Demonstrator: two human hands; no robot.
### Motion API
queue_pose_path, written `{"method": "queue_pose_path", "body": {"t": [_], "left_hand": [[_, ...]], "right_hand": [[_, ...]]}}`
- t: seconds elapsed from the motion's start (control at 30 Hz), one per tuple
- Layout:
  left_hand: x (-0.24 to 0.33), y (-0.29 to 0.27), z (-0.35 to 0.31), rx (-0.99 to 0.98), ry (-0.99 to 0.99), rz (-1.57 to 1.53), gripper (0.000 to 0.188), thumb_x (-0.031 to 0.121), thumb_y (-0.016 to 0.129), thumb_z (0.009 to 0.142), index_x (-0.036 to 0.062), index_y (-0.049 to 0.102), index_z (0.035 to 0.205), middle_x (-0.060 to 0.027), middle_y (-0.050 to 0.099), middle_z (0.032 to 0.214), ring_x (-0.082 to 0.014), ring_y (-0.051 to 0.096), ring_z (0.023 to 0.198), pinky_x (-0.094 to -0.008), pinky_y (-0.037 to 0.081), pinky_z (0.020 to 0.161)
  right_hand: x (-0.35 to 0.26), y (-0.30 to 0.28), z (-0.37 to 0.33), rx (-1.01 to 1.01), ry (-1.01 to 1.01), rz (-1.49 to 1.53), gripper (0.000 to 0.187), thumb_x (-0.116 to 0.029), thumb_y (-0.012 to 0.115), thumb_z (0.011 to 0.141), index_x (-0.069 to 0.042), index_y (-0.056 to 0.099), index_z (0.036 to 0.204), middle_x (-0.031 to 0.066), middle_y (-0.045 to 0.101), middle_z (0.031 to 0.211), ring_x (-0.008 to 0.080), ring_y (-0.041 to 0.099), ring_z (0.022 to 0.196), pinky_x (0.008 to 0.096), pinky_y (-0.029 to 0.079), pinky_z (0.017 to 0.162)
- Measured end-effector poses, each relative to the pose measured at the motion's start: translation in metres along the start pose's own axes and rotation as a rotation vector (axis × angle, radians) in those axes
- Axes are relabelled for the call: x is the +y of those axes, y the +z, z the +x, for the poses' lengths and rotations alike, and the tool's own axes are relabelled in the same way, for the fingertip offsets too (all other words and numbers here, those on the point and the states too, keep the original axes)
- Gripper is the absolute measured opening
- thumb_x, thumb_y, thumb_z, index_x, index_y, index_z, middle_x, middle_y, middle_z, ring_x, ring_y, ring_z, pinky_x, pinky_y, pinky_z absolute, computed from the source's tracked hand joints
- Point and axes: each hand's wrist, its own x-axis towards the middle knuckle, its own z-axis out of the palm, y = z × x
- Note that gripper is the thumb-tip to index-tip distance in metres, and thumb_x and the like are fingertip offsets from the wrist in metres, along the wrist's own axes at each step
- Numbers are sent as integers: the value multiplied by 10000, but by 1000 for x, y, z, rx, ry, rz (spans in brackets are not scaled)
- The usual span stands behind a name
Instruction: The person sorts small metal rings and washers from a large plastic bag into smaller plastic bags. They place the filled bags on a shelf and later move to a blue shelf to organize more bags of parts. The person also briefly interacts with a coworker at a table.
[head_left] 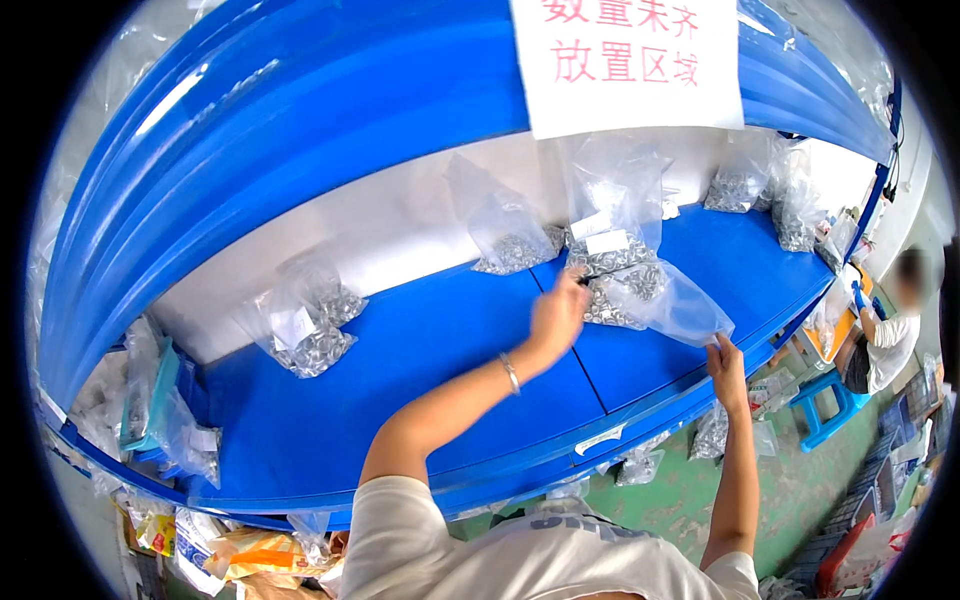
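A clear plastic bag [684, 309] of small metal parts lies on the blue shelf, its mouth end stretched toward me. My right hand [728, 368] pinches that end near the shelf's front edge. Closed fingers of my left hand [561, 311] are beside the bag's filled end; a small dark tip shows at them, too blurred to name. Directly behind stands a larger clear bag [608, 255] of metal parts with a white label. Left of it, another clear bag [510, 245] of similar parts leans against the white back wall.
More bags of metal parts sit at the shelf's left [308, 338] and far right [740, 187]. A teal bin [148, 395] stands at the left end. Overhead hangs a paper sign [630, 105]. On the right, a person [893, 335] sits near a blue stool [830, 408].
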Motion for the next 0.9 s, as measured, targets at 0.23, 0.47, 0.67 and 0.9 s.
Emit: {"method": "queue_pose_path", "body": {"t": [0.23, 0.47, 0.67, 0.9], "left_hand": [[-43, -112, 94, 251, -146, 699, 798, 303, 642, 751, 97, 152, 1347, -154, 606, 652, -300, 600, 582, -338, 476, 512], [-54, -148, 141, 255, -68, 679, 318, 310, 619, 769, 32, 539, 638, -122, 583, 606, -309, 557, 562, -374, 440, 529], [-41, -146, 156, 254, 86, 480, 406, 289, 600, 789, 9, 510, 509, -139, 526, 517, -295, 515, 493, -366, 407, 497], [-22, -170, 148, 200, -30, 357, 379, 301, 577, 806, -12, 609, 594, -96, 584, 541, -175, 540, 484, -287, 422, 513]], "right_hand": [[-21, 7, -18, -79, -55, -59, 138, 2, 461, 819, 7, 549, 926, 102, 396, 521, 112, 377, 476, 275, 322, 451], [-13, 8, -19, -81, -32, 15, 136, -7, 448, 841, 15, 537, 942, 64, 392, 524, 97, 354, 486, 269, 312, 441], [9, 11, -18, -103, 38, 150, 139, -18, 446, 855, 11, 532, 960, 13, 382, 537, 74, 336, 494, 250, 272, 433], [10, 14, -17, -108, 107, 263, 143, -33, 444, 864, 1, 536, 967, -37, 343, 546, 46, 300, 498, 225, 236, 437]]}}
